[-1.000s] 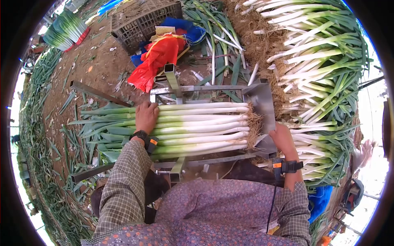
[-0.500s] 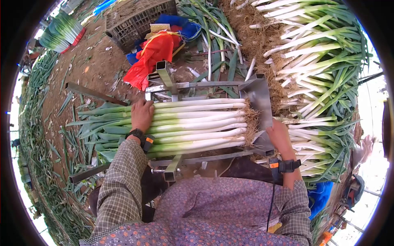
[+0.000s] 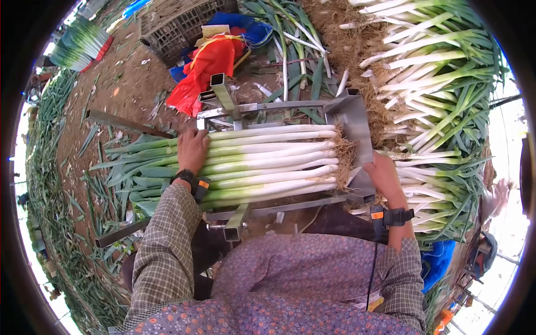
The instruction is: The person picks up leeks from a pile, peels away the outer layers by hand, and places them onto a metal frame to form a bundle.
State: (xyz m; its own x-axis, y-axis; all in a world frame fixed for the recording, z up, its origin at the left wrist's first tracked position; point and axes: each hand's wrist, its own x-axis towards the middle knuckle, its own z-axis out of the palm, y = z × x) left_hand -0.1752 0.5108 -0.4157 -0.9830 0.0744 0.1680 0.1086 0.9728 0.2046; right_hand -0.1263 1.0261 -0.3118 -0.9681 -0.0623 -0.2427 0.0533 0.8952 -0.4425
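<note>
A row of long green onions (image 3: 268,162) lies side by side on a metal rack (image 3: 290,210), roots to the right and green leaves to the left. My left hand (image 3: 192,149) lies across them where white turns to green, its fingers bent over the far edge of the row. At the rack's right end stands a bent sheet-metal end plate (image 3: 357,131), close to the roots (image 3: 346,153). My right hand (image 3: 384,172) is closed at the plate's outer edge, its fingertips partly hidden. Both wrists wear black straps with small devices.
A large heap of green onions (image 3: 435,100) covers the ground at right. Beyond the rack are a plastic crate (image 3: 181,33), a red bag (image 3: 209,70) and loose onions (image 3: 298,44). Tied bundles (image 3: 81,44) stand far left. Metal bars (image 3: 128,123) jut out leftward.
The view has shifted slightly, and the onions' root ends show a little higher. Both hands keep their places on the onions and the end plate.
</note>
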